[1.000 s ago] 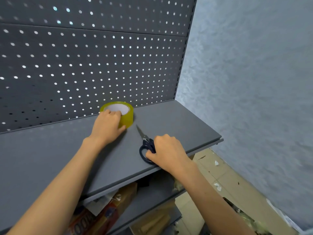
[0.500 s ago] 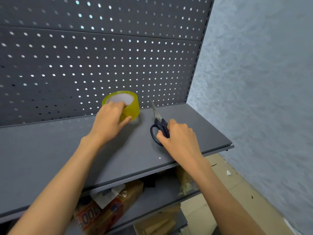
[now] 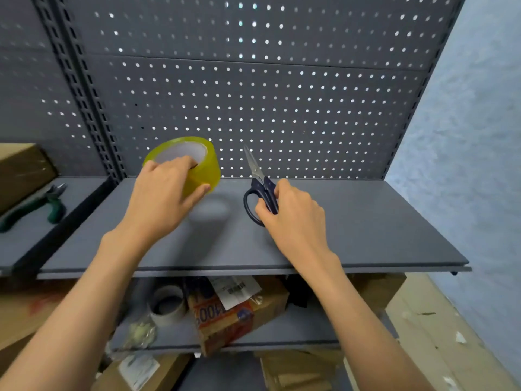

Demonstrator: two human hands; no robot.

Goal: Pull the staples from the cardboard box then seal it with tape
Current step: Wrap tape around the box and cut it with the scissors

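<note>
Far left, on neighbouring shelf [image 3: 33, 235]: green-handled pliers [image 3: 42, 206], beside brown cardboard box [image 3: 22, 170]. On main grey shelf [image 3: 366, 221]: left hand [image 3: 166, 193] clamped around yellow tape roll [image 3: 194, 165], fingers in core, thumb on outer face; roll tilted, lifted clear of shelf, shadow beneath. Just right: right hand [image 3: 293, 218] gripping dark blue scissors [image 3: 260, 187] by handles, blades closed, tips pointing up toward pegboard [image 3: 282, 108]. Lower shelf: grey tape roll [image 3: 167, 304], printed carton [image 3: 234, 314] with paper slip on top.
</note>
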